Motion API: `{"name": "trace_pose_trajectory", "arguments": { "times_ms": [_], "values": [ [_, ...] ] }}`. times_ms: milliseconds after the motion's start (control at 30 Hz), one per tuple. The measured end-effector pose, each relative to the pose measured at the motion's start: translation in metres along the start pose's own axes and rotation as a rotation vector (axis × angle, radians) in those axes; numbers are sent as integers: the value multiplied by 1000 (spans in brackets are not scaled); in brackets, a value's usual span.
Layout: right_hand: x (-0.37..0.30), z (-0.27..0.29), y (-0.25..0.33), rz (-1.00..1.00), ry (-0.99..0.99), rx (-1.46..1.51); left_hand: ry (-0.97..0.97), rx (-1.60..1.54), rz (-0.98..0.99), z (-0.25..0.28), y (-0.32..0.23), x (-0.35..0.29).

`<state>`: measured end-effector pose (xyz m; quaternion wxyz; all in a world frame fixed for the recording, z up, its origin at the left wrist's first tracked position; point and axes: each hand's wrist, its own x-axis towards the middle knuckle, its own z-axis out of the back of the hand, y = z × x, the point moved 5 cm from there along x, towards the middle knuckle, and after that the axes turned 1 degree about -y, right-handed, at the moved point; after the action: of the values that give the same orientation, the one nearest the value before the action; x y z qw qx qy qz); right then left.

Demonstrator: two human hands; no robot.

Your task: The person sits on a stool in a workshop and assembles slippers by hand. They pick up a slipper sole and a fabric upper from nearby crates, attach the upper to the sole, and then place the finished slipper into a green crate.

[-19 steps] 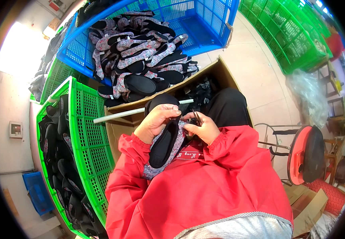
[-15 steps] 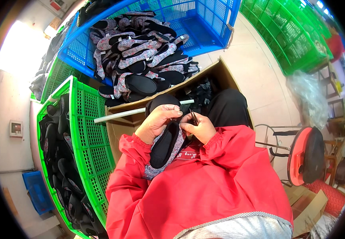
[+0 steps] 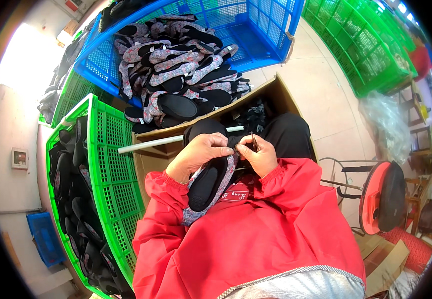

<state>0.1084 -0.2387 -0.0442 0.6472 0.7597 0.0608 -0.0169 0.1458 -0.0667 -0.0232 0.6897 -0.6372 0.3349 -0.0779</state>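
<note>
A floral grey fabric shoe (image 3: 207,187) with a black inside lies across my lap, its opening upward. My left hand (image 3: 201,155) is closed on the shoe's far end, thumb and fingers pinched at its edge. My right hand (image 3: 262,157) is closed beside it, fingertips meeting the left thumb at the same spot. From the right hand's fingers sticks a slim dark metal tool (image 3: 255,143), which looks like thread snips. The fingers hide what is pinched between the two hands.
An open cardboard box (image 3: 288,94) with dark scraps stands at my knees, a pale rod (image 3: 151,145) across it. Beyond is a blue crate (image 3: 271,62) heaped with similar shoes. Green crates stand left (image 3: 119,199) and far right (image 3: 360,55); a round stool (image 3: 383,197) is at right.
My right hand has shifted slightly to the right, and the dark tool in it now points more upright. My left fingers have moved closer to the right fingertips. The shoe barely moved.
</note>
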Motion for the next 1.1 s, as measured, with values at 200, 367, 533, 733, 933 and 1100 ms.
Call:
{"name": "trace_pose_trajectory", "arguments": {
  "times_ms": [200,367,533,733,933,1100],
  "values": [
    [4,4,-10,10,-16,35,-20,-209,115,-7,3,1],
    [7,21,-15,-1,52,52,-29,-288,128,-3,11,4],
    [-11,34,-2,-214,246,-85,-43,-349,182,-3,7,2],
    [-26,18,1,-363,547,63,-51,-414,254,-11,-6,0],
    [-20,4,-6,-419,466,20,-96,-321,210,-3,8,8],
    [-20,-8,-8,-385,433,47,-60,-294,236,-10,-1,9]
  ]
}}
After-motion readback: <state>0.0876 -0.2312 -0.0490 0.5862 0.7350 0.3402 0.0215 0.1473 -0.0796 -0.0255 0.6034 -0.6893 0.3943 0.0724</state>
